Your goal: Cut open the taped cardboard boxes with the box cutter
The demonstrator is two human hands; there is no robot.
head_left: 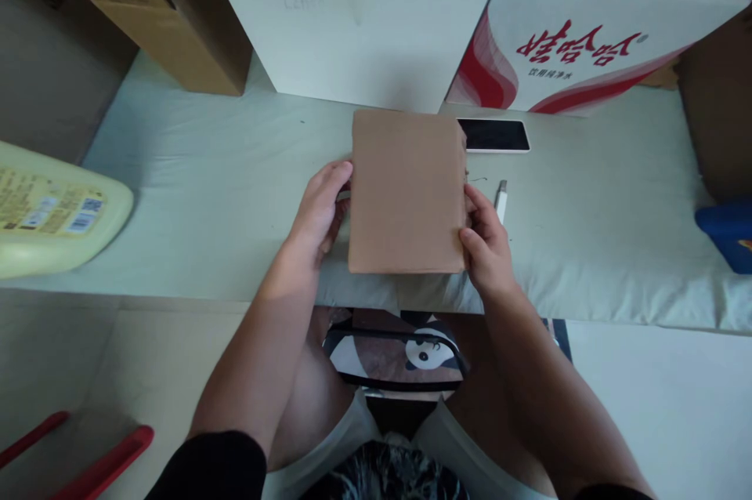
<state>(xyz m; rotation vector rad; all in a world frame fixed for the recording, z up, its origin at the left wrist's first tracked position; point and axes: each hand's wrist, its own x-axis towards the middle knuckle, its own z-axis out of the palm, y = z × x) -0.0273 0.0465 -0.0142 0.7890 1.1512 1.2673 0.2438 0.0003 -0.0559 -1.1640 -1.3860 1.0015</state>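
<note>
A person in dark sleeves steadies a small, nearly square-faced brown cardboard box (pixel 408 194) between two bare hands, over a pale green cloth (pixel 235 194) spread across a work surface. The left hand (pixel 320 202) is partly curled, its thumb at the box's left edge and its fingers bent lower down along that side. The right hand (pixel 487 240), also half closed, grips the opposite side, thumb near the lower corner and fingertips higher on the edge. The box's broad plain face is turned up toward the camera; whether its underside rests on the cloth cannot be told.

Just beyond the box's far right corner, which hides one end of it, lies a white-edged phone with a black screen (pixel 497 135). A slim white cutter with a grey tip (pixel 501 201) lies just beside the right hand, partly covered by it. Behind stand a large plain white box (pixel 364 22) with faint handwriting and a white carton with red waves and red lettering (pixel 579 38). A taller brown cardboard carton (pixel 188 45) stands at far left, nearer than which lies a pale yellow plastic bottle (pixel 64 210) with a printed label. A blue plastic container (pixel 728 233) sits at the right edge.
</note>
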